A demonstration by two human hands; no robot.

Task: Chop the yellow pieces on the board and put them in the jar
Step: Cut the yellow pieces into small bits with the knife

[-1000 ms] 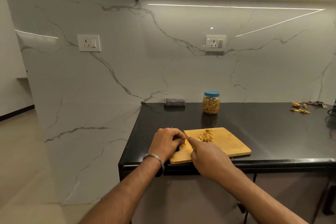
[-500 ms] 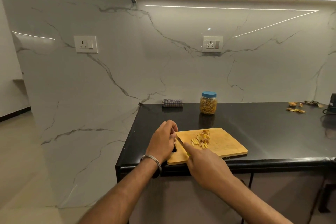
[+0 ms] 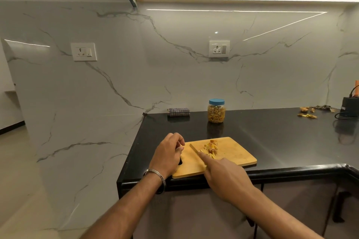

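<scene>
While the left hand rested with curled fingers on the board, empty, the right hand gripped a knife whose blade lay just left of the yellow pieces, the lidded jar standing beyond them on the surface.

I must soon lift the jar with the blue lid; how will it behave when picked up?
The jar looks like clear plastic, nearly full of yellow pieces, so probably light yet rigid. Its smooth wall may be somewhat slippery. It stands upright on a broad base, so tipping seems unlikely.
</scene>
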